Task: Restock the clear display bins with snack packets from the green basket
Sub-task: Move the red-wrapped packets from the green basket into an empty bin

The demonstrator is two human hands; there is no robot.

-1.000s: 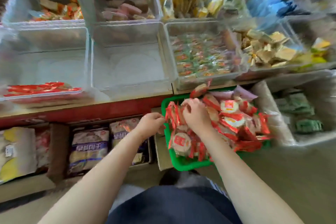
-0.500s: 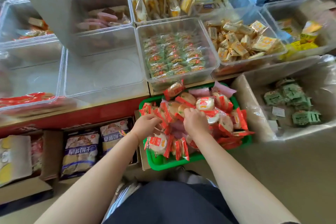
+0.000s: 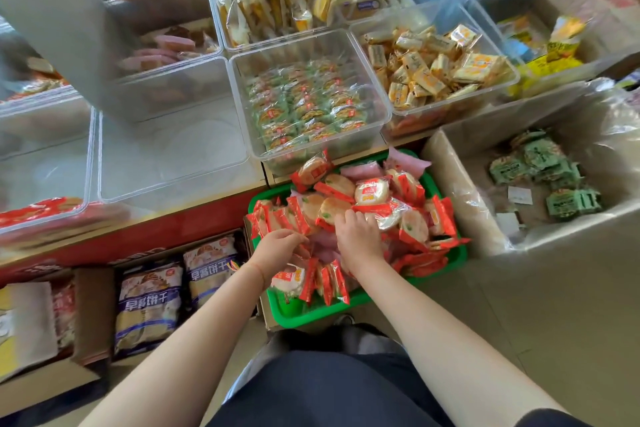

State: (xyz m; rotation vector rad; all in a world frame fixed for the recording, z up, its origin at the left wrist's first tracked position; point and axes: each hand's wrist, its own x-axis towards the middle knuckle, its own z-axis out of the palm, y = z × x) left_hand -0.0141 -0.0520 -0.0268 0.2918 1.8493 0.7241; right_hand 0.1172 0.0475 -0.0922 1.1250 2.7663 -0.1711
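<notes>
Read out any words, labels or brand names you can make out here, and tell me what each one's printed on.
"早餐饼干": large white characters on the dark blue band of two white and blue biscuit bags in the cardboard box under the shelf.
Red and clear round cracker packets in the green plastic basket: red label, print too blurred to read.
Yellow packets, green packets and bin contents: too small to read.

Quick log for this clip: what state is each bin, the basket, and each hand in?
green basket: heaped with red snack packets.
empty clear bin: nothing inside.
green-packet bin: partly filled.
yellow-packet bin: well filled.
left hand: in the basket, fingers curled on packets.
right hand: in the basket, on the packets; grip hidden.
</notes>
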